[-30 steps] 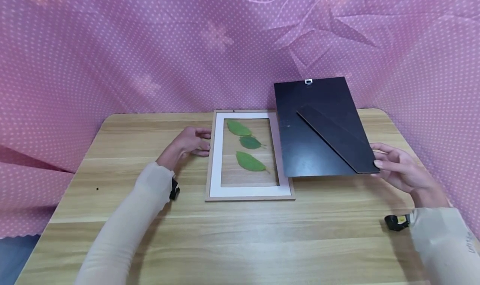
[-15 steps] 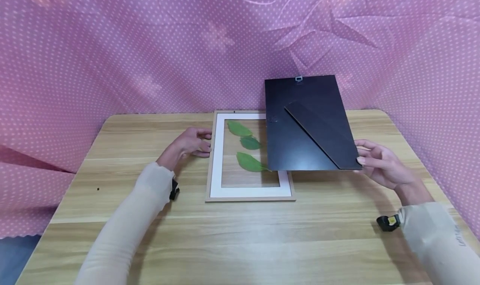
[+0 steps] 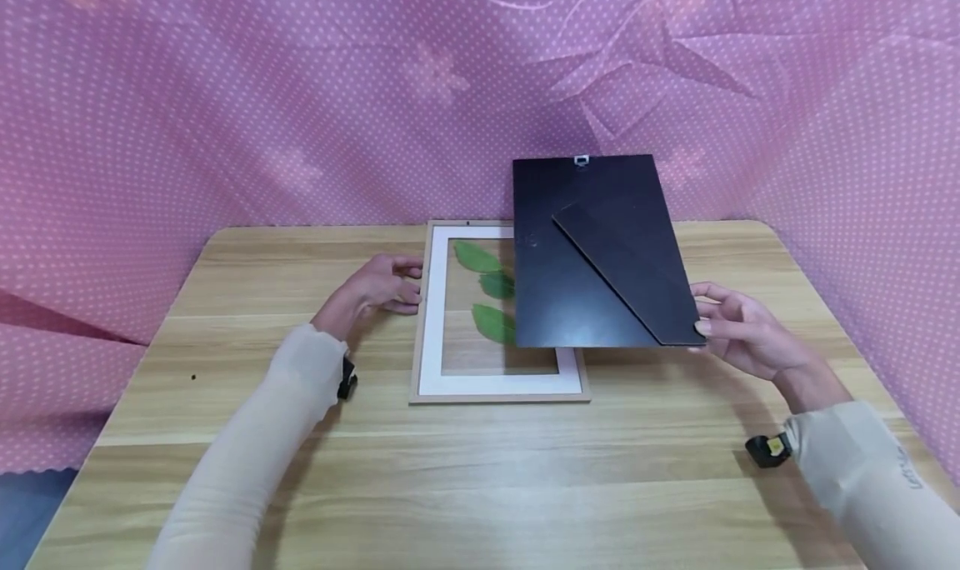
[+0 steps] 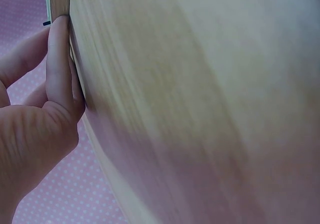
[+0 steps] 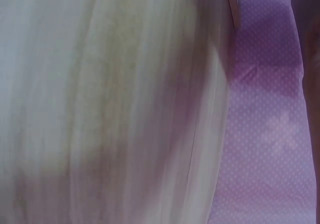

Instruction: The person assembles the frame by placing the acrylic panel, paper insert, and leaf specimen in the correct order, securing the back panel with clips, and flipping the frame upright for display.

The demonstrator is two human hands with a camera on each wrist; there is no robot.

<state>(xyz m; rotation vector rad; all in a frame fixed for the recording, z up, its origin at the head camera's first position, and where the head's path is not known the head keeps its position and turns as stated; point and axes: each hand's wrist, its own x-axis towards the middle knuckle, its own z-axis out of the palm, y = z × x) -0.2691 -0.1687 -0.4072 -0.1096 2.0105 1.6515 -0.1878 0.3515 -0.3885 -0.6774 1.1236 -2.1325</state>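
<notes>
A picture frame (image 3: 498,388) with a white mat (image 3: 432,320) lies on the table, three green leaves (image 3: 477,257) showing inside the mat opening. At its left side rests my left hand (image 3: 378,285), fingertips against the wooden edge; the left wrist view shows these fingers (image 4: 59,63) along that edge. My right hand (image 3: 742,328) pinches the lower right corner of a black frame backing board (image 3: 555,303) between thumb and fingers. This board is held tilted above the frame, covering its right part and some of the leaves. It carries a diagonal easel leg (image 3: 626,270) and a small metal hanger (image 3: 581,161).
The light wooden table (image 3: 480,487) extends around the frame. A pink dotted cloth (image 3: 337,95) hangs behind and at both sides. A tiny dark speck (image 3: 193,377) lies on the table at left.
My right hand has carried the backing board leftward, so it overlaps more of the frame and leaves. My left hand and the frame have stayed in place.
</notes>
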